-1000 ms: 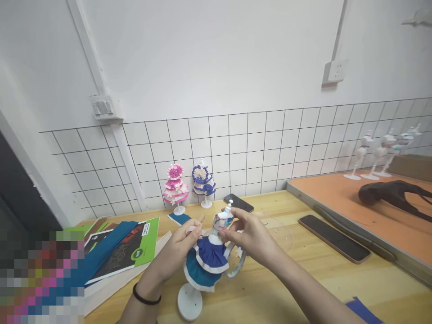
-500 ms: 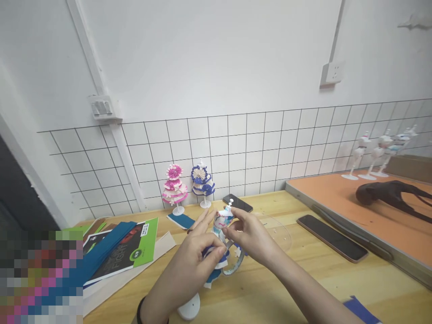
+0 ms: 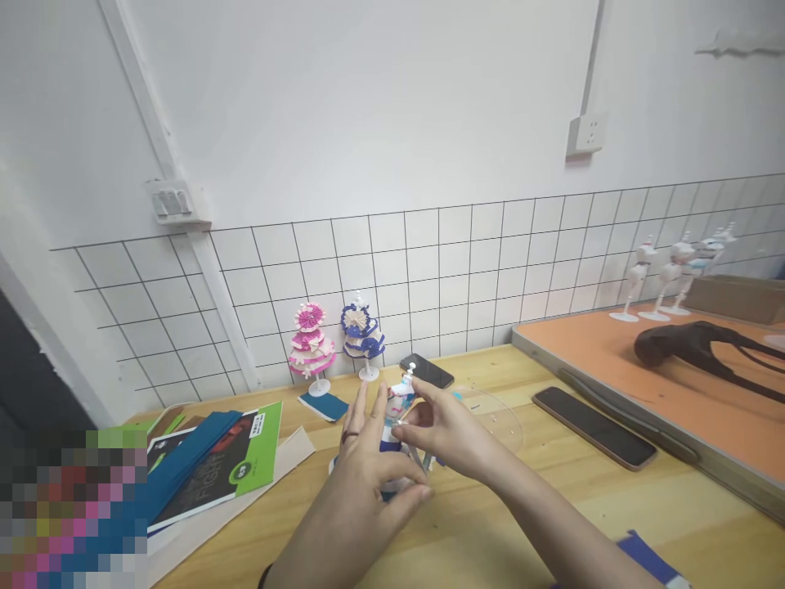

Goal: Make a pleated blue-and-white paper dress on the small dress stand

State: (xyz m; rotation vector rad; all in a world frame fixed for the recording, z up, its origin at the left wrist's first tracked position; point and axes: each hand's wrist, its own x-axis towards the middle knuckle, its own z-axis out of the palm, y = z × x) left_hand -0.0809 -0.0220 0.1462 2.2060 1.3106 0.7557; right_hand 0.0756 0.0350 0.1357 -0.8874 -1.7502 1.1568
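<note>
since the earlier frames, our left hand (image 3: 368,478) sits higher and further across the doll figure (image 3: 400,402). the blue skirt and round white base that showed a second ago are now almost wholly hidden behind it. this hand is spread, fingers fanned upward and thumb stuck out to the right. we cannot tell whether the palm touches the skirt behind it.

our right hand (image 3: 450,432) comes in from the right and pinches the doll's upper body, forefinger by the small white head and thumb lower on the torso. the doll stands upright between both hands, over the wooden table (image 3: 491,523) near its middle.

just behind the right hand lies a clear plastic dome (image 3: 500,417), and behind that a dark phone (image 3: 428,372). against the tiled wall stand a pink paper dress (image 3: 311,348) and a blue paper dress (image 3: 363,334), each on a white stand, with a blue paper piece (image 3: 327,405) lying before them.

to the left, a green booklet (image 3: 248,454) lies among blue sheets. to the right, a second phone (image 3: 594,425) lies beside an orange board (image 3: 613,360), which carries a dark shape (image 3: 693,348) and three white figures (image 3: 668,270).
</note>
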